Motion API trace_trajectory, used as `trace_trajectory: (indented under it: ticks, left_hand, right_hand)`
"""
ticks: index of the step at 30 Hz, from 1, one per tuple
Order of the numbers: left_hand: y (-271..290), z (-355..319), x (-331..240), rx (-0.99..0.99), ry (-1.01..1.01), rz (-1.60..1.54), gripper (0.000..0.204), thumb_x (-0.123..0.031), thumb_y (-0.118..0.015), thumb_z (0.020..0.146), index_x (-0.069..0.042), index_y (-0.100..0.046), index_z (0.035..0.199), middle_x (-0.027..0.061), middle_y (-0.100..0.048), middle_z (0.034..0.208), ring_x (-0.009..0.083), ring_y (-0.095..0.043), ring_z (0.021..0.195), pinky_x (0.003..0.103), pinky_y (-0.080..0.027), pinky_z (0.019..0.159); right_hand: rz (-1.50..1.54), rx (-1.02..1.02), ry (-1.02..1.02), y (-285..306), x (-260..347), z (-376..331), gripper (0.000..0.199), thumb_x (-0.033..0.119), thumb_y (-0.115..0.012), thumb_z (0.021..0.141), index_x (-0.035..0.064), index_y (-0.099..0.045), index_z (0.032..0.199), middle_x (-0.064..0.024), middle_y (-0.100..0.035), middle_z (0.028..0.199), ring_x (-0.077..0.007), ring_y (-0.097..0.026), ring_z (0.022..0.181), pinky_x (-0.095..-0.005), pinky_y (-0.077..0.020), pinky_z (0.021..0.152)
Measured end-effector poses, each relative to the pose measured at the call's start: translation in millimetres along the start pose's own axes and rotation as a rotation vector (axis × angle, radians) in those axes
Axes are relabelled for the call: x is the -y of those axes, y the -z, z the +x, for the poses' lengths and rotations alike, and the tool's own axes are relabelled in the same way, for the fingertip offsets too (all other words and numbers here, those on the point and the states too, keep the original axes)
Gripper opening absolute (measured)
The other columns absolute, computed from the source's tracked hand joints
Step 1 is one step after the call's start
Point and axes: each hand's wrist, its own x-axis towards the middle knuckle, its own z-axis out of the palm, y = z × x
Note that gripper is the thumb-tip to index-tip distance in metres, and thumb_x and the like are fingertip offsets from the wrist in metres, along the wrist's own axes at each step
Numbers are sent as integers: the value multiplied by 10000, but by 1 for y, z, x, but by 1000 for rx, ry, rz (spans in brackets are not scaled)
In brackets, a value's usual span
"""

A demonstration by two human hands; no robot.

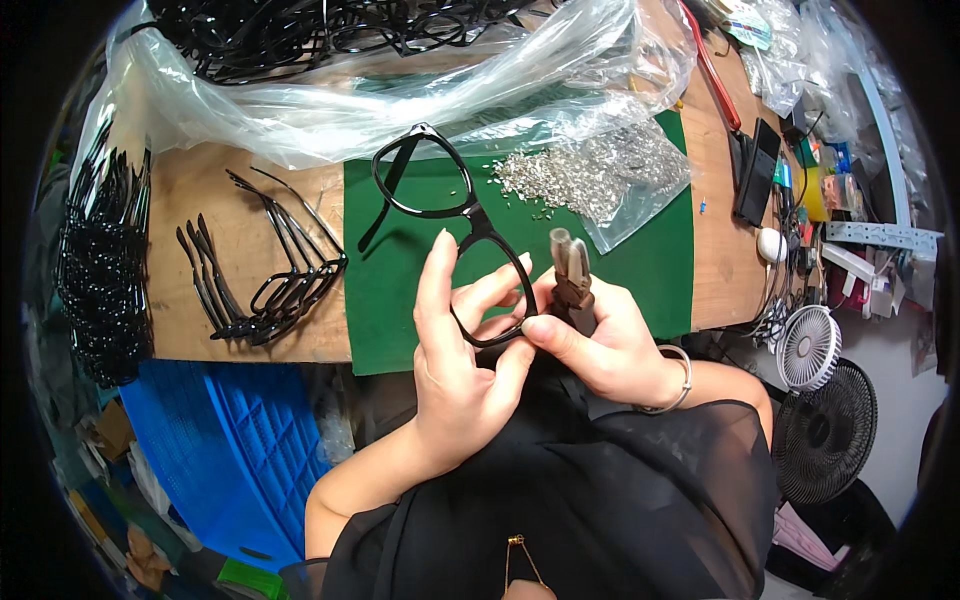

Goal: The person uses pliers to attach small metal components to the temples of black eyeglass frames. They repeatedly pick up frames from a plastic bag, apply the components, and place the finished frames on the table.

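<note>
Holds a shiny black plastic glasses frame point(473, 212) in the left hand point(455, 345), curled round the lower rim. Grips a dark pair of pliers point(573, 290) with pale tips in the right hand point(605, 345), closed round the handles. Points the tips up toward the far edge. Has the right hand right by the frame's low end; cannot tell if touching. Wears a silver bangle point(688, 380) on the right wrist.

Holds the frame on a slant above a flat green mat point(385, 310), close to the near edge of a brown wooden worktop point(190, 185). Sees, past the pliers on the mat, a heap of tiny silver bits point(560, 180) by a clear plastic bag point(655, 205). Has black glasses frames standing in a row point(280, 290) near the left near corner, a big see-through plastic sheet point(300, 125) along the far edge, and a black phone point(757, 172) near the right edge. Finds a blue plastic crate point(225, 450) below the near edge.
</note>
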Motion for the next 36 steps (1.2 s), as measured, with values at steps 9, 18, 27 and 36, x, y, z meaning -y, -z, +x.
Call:
trace_trajectory:
  ticks: [9,18,27,36]
  left_hand:
    - [1,1,3,23,-100,153,847,127,-578,735,-29,-21,1354,197,-505,1179,161,-523,932,299,-484,836]
    - [-9,3,6,-115,-141,72,816,156,-605,673,63,-117,1321,194,-530,1155,192,-563,896,263,-504,770]
    - [0,6,2,-11,-45,32,835,120,-569,749,-32,-17,1356,212,-496,1187,199,-525,1018,305,-482,851]
    - [20,1,-4,13,153,-136,873,119,-602,730,-39,-19,1361,202,-507,1184,187,-590,923,281,-490,806]
  right_hand:
    - [-6,22,-5,3,-3,1,197,139,-580,860,13,-495,986,11,-516,863,-34,-461,775,-193,-401,668]
    - [159,-87,64,-5,-16,-2,167,113,-546,877,3,-499,993,-18,-542,891,-57,-495,824,-206,-416,731]
    - [130,-3,-8,-2,-6,4,163,108,-566,864,9,-493,970,-2,-532,882,-46,-481,802,-213,-412,711]
    - [-308,157,-27,19,6,1,249,151,-610,823,-13,-544,998,-89,-578,850,-118,-545,798,-259,-445,706]
